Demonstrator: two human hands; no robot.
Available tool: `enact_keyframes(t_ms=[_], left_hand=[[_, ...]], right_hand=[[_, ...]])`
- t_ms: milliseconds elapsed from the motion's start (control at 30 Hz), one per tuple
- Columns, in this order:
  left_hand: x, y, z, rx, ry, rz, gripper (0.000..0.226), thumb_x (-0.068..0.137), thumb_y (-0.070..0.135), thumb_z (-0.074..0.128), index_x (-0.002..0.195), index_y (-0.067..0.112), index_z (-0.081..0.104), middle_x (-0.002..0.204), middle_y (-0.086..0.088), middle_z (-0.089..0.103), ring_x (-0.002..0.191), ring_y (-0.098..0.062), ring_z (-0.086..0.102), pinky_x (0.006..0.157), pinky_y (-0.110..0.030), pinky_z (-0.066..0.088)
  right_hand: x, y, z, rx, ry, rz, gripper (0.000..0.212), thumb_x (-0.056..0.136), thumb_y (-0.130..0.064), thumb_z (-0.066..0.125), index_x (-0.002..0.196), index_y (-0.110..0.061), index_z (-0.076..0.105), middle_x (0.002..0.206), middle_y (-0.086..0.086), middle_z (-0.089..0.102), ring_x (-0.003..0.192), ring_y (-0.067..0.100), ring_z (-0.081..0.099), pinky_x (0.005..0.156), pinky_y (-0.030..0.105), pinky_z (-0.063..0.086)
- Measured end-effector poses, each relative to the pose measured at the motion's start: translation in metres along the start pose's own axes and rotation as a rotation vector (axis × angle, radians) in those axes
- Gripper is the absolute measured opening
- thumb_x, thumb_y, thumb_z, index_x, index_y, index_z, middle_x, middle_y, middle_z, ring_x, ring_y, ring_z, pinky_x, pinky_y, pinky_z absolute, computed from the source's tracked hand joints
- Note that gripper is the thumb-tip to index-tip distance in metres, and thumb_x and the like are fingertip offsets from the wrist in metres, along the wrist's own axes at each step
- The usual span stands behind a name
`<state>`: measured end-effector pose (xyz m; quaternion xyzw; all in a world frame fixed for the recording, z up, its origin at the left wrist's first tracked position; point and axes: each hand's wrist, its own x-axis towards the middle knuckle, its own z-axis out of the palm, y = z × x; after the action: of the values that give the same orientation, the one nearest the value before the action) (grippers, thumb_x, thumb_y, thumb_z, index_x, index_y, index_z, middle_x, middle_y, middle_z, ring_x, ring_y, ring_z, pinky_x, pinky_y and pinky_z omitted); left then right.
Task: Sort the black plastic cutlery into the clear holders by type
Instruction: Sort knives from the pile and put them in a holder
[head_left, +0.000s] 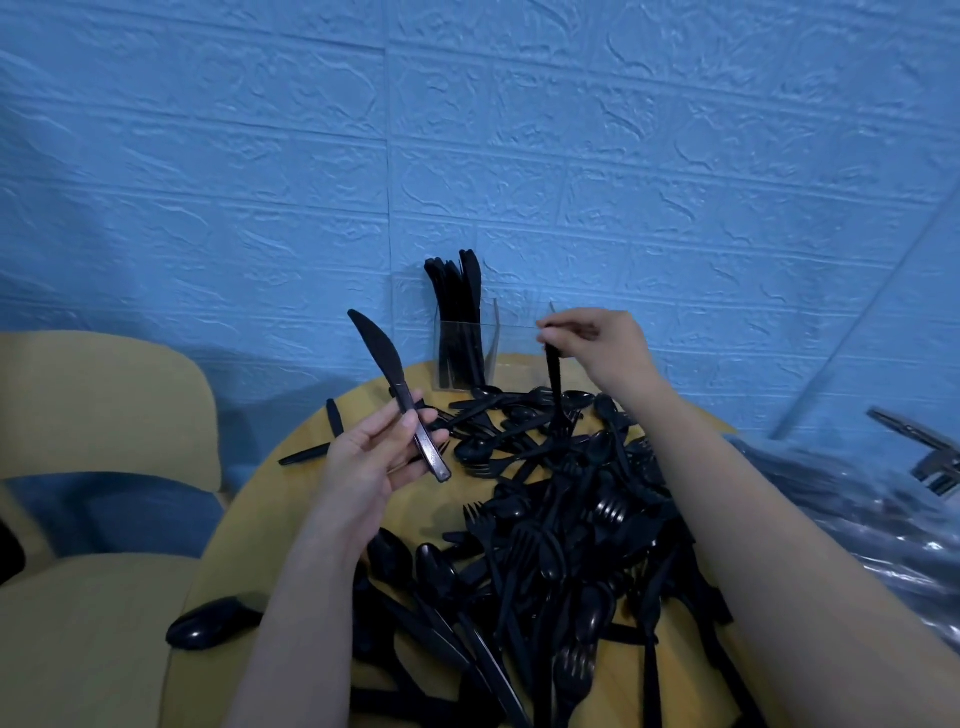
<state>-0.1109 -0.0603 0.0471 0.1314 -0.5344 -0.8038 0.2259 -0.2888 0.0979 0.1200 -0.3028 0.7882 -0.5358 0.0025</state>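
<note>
My left hand (376, 457) grips a black plastic knife (387, 371) by its handle, blade pointing up and to the left. My right hand (605, 345) pinches the handle end of a black fork (555, 384) that hangs straight down, tines low over the pile. A big heap of black forks, spoons and knives (561, 519) covers the round yellow table (291, 509). At the table's far edge a clear holder (460, 358) stands packed with upright knives. Beside it, behind my right hand, clear holders (514, 338) stand with no cutlery visible in them.
A yellow chair (104, 395) stands to the left of the table. Two loose knives (317, 441) lie near the table's left edge, and a spoon (213, 621) hangs over its front left rim. Crinkled clear plastic wrap (857, 499) lies at the right. A blue textured wall is close behind.
</note>
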Motion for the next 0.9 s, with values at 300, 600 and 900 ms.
enact_keyframes(t_ms=[300, 600, 900], left_hand=[[0.001, -0.001, 0.0, -0.009, -0.015, -0.014, 0.031, 0.084, 0.015, 0.057, 0.114, 0.015, 0.063, 0.091, 0.002, 0.073, 0.087, -0.017, 0.071, 0.065, -0.027, 0.059], [0.001, -0.002, 0.001, -0.007, -0.014, -0.021, 0.026, 0.091, 0.01, 0.053, 0.115, 0.015, 0.062, 0.091, 0.002, 0.073, 0.086, -0.016, 0.071, 0.063, -0.025, 0.057], [0.001, -0.001, 0.0, -0.009, -0.014, -0.015, 0.028, 0.087, 0.011, 0.055, 0.113, 0.015, 0.063, 0.091, 0.001, 0.073, 0.085, -0.016, 0.072, 0.062, -0.026, 0.057]], right_hand=[[0.006, 0.026, 0.002, 0.334, 0.279, 0.258, 0.011, 0.091, -0.003, 0.06, 0.102, -0.004, 0.062, 0.106, 0.015, 0.065, 0.097, 0.025, 0.065, 0.077, 0.029, 0.059], [-0.012, 0.023, -0.002, -0.774, -0.567, -0.126, 0.022, 0.085, -0.019, 0.069, 0.106, -0.014, 0.068, 0.107, -0.002, 0.057, 0.103, 0.016, 0.054, 0.089, 0.026, 0.042], [-0.017, 0.017, 0.026, -1.076, -0.862, -0.279, 0.027, 0.089, -0.024, 0.061, 0.116, -0.018, 0.06, 0.109, 0.001, 0.056, 0.102, 0.02, 0.054, 0.085, 0.038, 0.049]])
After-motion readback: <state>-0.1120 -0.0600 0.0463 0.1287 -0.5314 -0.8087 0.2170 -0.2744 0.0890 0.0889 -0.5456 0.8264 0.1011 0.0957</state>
